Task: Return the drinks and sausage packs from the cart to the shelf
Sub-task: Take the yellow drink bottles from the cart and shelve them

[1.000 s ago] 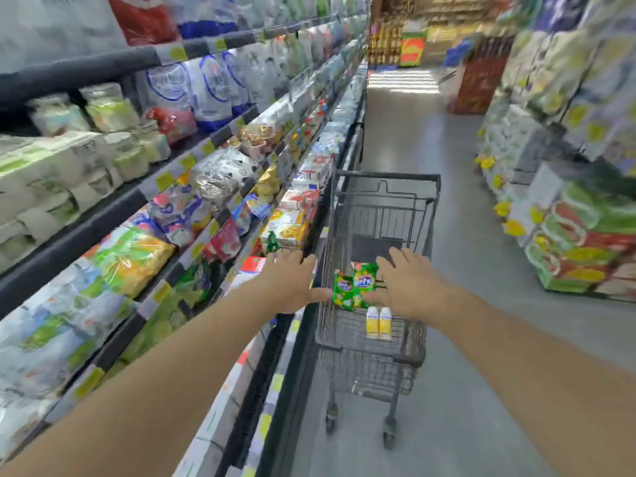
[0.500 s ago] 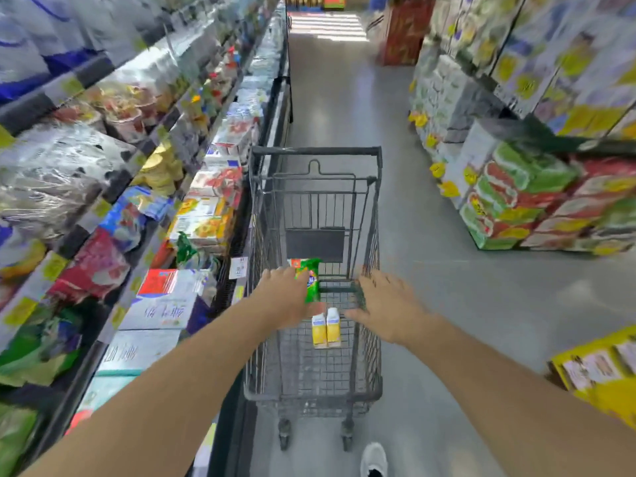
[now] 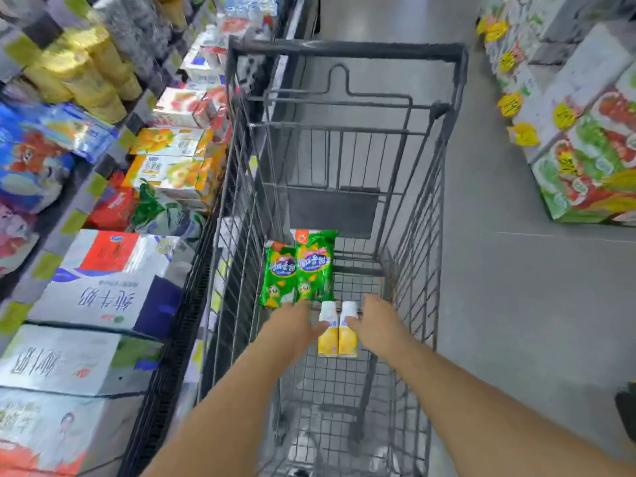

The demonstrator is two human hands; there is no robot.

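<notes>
Two yellow drink bottles (image 3: 338,333) with white caps lie side by side on the floor of the dark wire cart (image 3: 344,51). Just beyond them lie two green sausage packs (image 3: 298,270), also side by side. My left hand (image 3: 296,325) reaches in from the left, its fingertips against the left bottle's neck. From the right, my right hand (image 3: 378,321) touches the right bottle's neck with its fingertips. The fingers of both hands are stretched out and closed around nothing. The shelf (image 3: 192,339) runs along the cart's left side.
The shelf's lower tiers hold white milk cartons (image 3: 103,280), orange juice boxes (image 3: 172,173) and blue snack bags (image 3: 38,156). Stacked boxes with yellow price tags (image 3: 585,160) stand on the right of the grey aisle floor (image 3: 516,304).
My view has tipped down and closer into the cart. Both hands have dropped from beside the green sausage packs to either side of the two yellow bottles.
</notes>
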